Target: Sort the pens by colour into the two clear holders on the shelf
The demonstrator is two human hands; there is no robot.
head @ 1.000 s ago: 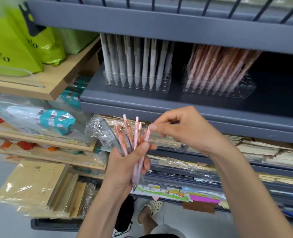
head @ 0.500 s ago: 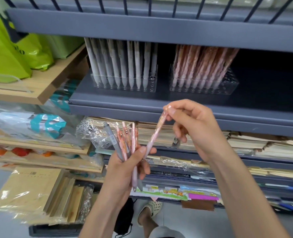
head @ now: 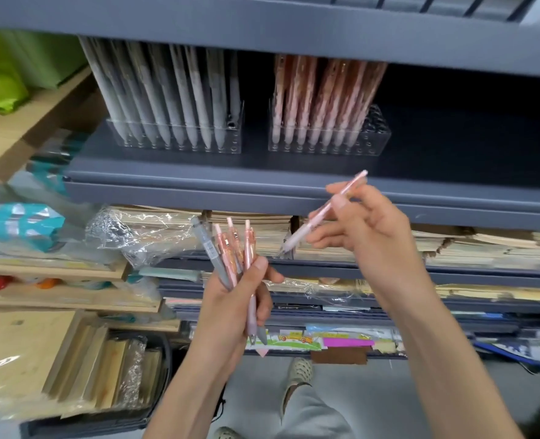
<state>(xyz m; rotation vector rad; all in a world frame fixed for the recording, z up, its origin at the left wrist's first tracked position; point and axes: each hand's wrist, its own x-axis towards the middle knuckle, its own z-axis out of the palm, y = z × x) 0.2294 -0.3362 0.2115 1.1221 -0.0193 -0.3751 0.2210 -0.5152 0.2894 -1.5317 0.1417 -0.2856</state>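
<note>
**Risking a slip with the pink pen pointing the wrong way**

The right hand [head: 367, 229] is sitting at centre right of the frame, its grip pinching a single pink pen [head: 322, 210] at mid-barrel between thumb and fingers. That pen is lying on a diagonal, its long axis running from lower left to upper right. The writing tip is pointing down-left toward the left hand [head: 237, 299], and the clicker end is pointing up toward the pink holder [head: 376, 137] on the shelf [head: 199, 185] above.

The pens standing in that holder appear to be sitting tip down, so this one is probably needing a turn before going in. Rolling it in so light a pinch is risking a drop to the floor. Pens are crowding the holder's left and middle, with free holes seemingly only at its right end, so a misjudged hole could be jamming the pen against its neighbours.

At lower centre, the left hand's grip is wrapping a fanned bundle of pens [head: 230, 248], pink ones with a grey pen [head: 210, 248] among them. Any loosening there could be letting one slide out.
</note>
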